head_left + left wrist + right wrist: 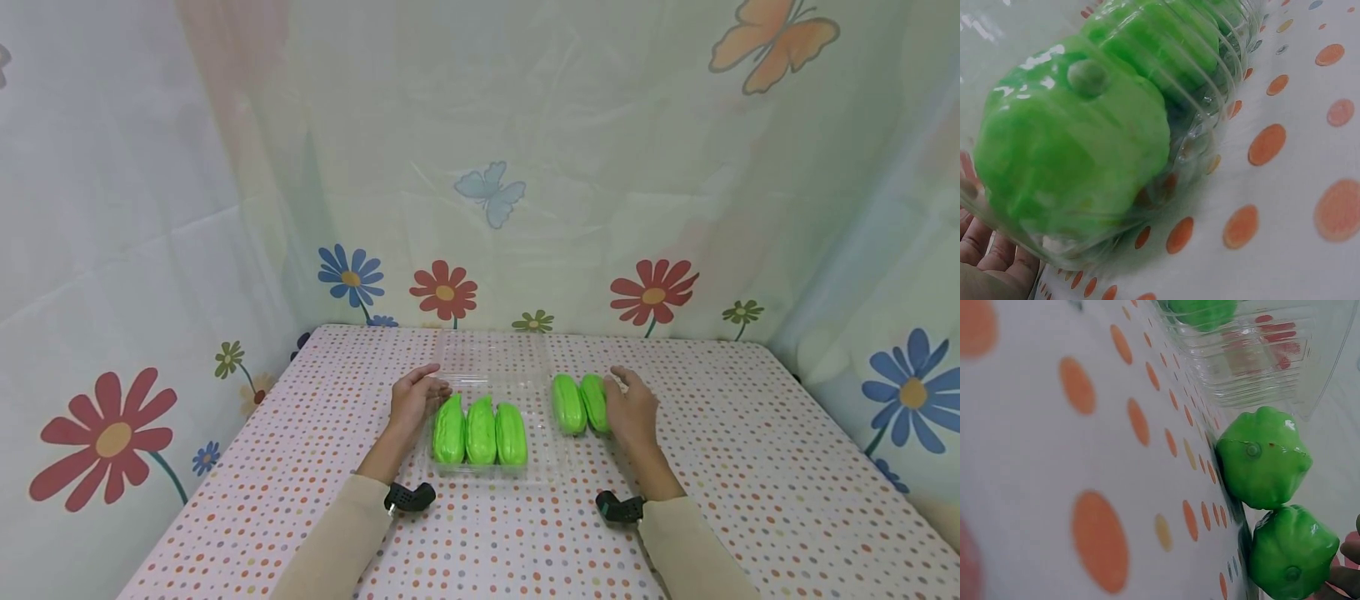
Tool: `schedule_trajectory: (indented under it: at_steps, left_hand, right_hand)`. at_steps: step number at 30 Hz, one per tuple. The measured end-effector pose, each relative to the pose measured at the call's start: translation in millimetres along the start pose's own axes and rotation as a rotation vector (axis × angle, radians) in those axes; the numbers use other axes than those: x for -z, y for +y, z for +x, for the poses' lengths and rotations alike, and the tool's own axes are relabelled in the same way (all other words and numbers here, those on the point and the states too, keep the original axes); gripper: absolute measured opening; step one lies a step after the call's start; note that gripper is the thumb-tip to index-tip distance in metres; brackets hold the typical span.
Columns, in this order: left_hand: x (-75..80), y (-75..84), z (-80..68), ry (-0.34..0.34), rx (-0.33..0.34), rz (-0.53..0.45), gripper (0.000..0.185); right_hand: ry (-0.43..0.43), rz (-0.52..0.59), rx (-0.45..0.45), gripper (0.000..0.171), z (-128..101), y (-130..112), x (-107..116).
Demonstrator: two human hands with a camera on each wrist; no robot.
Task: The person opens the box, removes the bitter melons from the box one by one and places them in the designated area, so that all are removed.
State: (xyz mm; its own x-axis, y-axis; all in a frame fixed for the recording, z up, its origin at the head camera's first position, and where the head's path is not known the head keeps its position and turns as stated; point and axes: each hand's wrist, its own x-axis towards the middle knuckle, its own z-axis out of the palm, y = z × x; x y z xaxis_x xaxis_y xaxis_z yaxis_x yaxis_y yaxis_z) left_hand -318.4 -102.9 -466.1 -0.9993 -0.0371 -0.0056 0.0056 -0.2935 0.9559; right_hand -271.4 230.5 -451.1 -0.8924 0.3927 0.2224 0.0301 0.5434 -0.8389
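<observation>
The left hand (415,400) steadied the clear tray (525,379) of three gourds (480,431), fingers relaxed; the right hand (632,408) lay open-fingered against two loose gourds (581,403), needing a grip next.

No writing, label, brand, number or sign can be read in any of the views. The clear plastic tray (491,379), the green ridged gourds (480,431) and the dotted tablecloth (750,467) carry no lettering, and the curtain behind shows only printed flowers and butterflies.
</observation>
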Motion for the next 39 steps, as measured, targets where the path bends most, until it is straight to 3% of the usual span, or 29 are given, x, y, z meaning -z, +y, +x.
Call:
schedule_trajectory:
  at_steps: [7, 11, 18, 26, 39]
  left_hand:
    - [1.3, 3.6, 1.0, -0.014, 0.016, 0.013, 0.042]
    - [-1.8, 15.2, -8.2, -0.023, 0.01, 0.026, 0.04]
    - [-1.1, 2.5, 0.4, -0.003, -0.025, 0.013, 0.043]
    - [-2.1, 3.6, -2.4, 0.009, -0.018, 0.009, 0.044]
    - [-1.8, 2.6, -2.7, 0.004, 0.003, 0.003, 0.045]
  right_hand:
    - [0.039, -0.012, 0.025, 0.049, 2.8, -3.0, 2.1]
    - [0.057, -0.001, 0.031, 0.048, 4.5, -5.3, 2.6]
    - [0.064, 0.086, 0.038, 0.048, 2.2, -13.3, 5.6]
    - [0.076, 0.12, 0.046, 0.046, -0.4, -18.4, 5.4]
    - [-0.013, 0.192, 0.067, 0.048, -8.1, -33.1, 4.0]
